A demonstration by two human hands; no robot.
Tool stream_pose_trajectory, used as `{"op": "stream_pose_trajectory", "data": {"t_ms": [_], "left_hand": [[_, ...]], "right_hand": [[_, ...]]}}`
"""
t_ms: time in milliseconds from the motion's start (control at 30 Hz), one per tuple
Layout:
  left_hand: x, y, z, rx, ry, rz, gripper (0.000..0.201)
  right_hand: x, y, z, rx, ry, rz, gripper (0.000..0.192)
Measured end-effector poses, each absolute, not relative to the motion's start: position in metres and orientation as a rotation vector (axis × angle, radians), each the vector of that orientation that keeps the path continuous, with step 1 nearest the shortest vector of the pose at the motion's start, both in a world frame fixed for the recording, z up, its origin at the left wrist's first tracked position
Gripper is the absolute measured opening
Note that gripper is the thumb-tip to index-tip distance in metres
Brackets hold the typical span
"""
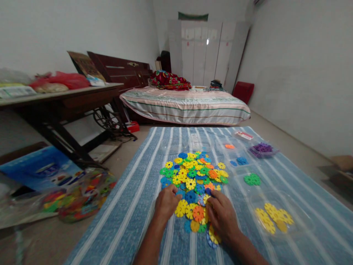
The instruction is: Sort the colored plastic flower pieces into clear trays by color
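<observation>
A loose heap of flower-shaped plastic discs (pixel 191 184) in yellow, green, blue and orange lies on the striped cloth. At its left edge rests my left hand (pixel 166 201), fingers curled together; anything inside them is hidden. On the near right side of the heap, my right hand (pixel 224 213) is bent inward, with a dark blue disc (pixel 208 191) at its fingertips. Below that hand sit a few yellow and blue discs (pixel 213 235). To the right, clear plastic trays hold yellow discs (pixel 271 215), green discs (pixel 252 179), blue discs (pixel 242 161) and an orange disc (pixel 229 146).
A clear box of purple discs (pixel 262 148) stands at the far right of the table (pixel 132 206). Behind are a bed (pixel 187 106) and a wardrobe (pixel 204 51). On the left stand a sewing-machine table (pixel 66 97) and, on the floor, bags of colourful pieces (pixel 85 197).
</observation>
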State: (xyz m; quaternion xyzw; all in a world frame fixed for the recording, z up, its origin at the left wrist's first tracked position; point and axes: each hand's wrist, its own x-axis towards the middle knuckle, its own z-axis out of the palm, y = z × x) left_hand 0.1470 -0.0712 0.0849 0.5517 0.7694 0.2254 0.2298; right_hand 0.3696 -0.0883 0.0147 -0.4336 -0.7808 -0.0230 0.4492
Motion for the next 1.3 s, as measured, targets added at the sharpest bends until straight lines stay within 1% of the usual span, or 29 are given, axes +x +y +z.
{"op": "stream_pose_trajectory", "data": {"t_ms": [100, 200, 333, 533, 667, 833, 900, 967, 1067, 1167, 1300], "left_hand": [[0.14, -0.071, 0.08, 1.43, 1.959, 0.863, 0.009], [0.138, -0.072, 0.083, 1.282, 1.819, 1.001, 0.016], [0.141, -0.07, 0.098, 1.115, 1.765, 1.037, 0.025], [0.154, -0.051, 0.115, 1.046, 1.722, 1.05, 0.033], [0.169, -0.015, 0.124, 1.139, 1.695, 1.035, 0.026], [0.2, 0.06, 0.152, 1.262, 1.737, 1.022, 0.016], [0.213, 0.093, 0.165, 1.291, 1.75, 1.027, 0.021], [0.223, 0.121, 0.174, 1.306, 1.753, 1.015, 0.032], [0.23, 0.141, 0.177, 1.336, 1.759, 0.948, 0.039], [0.227, 0.133, 0.166, 1.416, 1.763, 0.866, 0.032], [0.212, 0.091, 0.146, 1.547, 1.709, 0.726, 0.016]], "right_hand": [[0.37, -0.078, 0.017, -1.037, -1.904, -0.039, 0.015], [0.373, -0.059, 0.02, -1.028, -1.864, -0.025, 0.014], [0.377, -0.03, 0.019, -1.097, -1.746, 0.034, 0.013], [0.379, -0.015, 0.018, -1.153, -1.619, 0.27, 0.018], [0.378, -0.017, 0.022, -1.143, -1.613, 0.339, 0.019], [0.377, -0.015, 0.018, -1.151, -1.597, 0.345, 0.017], [0.376, -0.014, 0.017, -1.156, -1.598, 0.346, 0.017], [0.376, -0.014, 0.018, -1.162, -1.597, 0.352, 0.018], [0.377, -0.015, 0.02, -1.17, -1.582, 0.366, 0.018], [0.379, -0.016, 0.023, -1.183, -1.577, 0.398, 0.018], [0.38, -0.016, 0.028, -1.199, -1.567, 0.451, 0.02]]}}
